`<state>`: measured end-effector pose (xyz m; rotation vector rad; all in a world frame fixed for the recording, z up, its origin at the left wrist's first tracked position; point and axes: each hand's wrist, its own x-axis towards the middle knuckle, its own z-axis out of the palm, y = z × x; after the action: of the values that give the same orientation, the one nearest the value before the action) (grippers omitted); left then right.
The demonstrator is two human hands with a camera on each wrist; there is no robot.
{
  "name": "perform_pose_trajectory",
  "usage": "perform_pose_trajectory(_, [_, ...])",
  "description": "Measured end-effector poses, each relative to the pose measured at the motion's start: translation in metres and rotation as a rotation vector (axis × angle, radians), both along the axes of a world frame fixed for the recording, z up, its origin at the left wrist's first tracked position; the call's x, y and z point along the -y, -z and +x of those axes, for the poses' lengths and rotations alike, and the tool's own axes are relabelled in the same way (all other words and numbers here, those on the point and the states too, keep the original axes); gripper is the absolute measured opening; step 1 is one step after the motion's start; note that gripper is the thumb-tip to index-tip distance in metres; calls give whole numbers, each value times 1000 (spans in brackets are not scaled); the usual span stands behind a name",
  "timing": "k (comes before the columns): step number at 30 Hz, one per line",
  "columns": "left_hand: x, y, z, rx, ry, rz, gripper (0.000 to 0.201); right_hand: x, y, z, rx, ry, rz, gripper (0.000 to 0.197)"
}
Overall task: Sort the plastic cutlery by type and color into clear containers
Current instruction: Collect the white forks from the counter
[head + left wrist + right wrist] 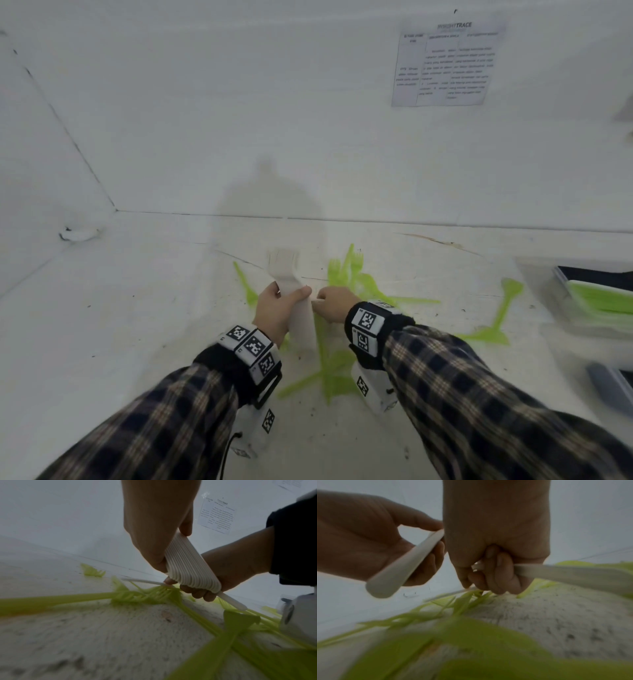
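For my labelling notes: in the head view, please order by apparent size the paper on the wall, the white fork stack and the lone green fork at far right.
1. Paper, clearly largest.
2. Fork stack and green fork: similar length, so unranked; the left hand hides part of the stack.

Left hand (274,313) fingers curled, gripping; right hand (334,303) fisted, pinching, knuckles up.

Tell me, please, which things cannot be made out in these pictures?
- Clear container, head view: cut off by the right edge, blurred; contents only a green smear.
- Wall sheet, head view: text too small.
- White fork in the right hand, right wrist view: blurred, tines hidden by fingers.
- Green cutlery, right wrist view: blurred, types unclear.
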<state>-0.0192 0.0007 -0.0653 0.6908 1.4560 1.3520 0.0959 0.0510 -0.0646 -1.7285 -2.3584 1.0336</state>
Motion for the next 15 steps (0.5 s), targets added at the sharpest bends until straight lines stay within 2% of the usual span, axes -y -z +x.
perform_pose_trajectory(2, [4,-1,-2,11,-2,8,12,2,-2,2,19,24,51,31])
perform_pose_trajectory(5, [10,-4,-4,13,-9,25,12,3,-5,8,48,56,116,16])
perform_pose_trajectory(7, [13,-4,-5,14,-2,27,13,6,-7,14,12,137,127,24])
perform_pose_trajectory(9, [15,-5,-5,18,5,33,13,10,-10,20,-109,240,130,27])
perform_pose_trajectory(11, [15,-5,-3,25,15,36,12,17,-14,26,-263,315,161,22])
perform_pose_trajectory(15, [17,-3,2,50,39,37,17,31,-19,31,-492,327,237,22])
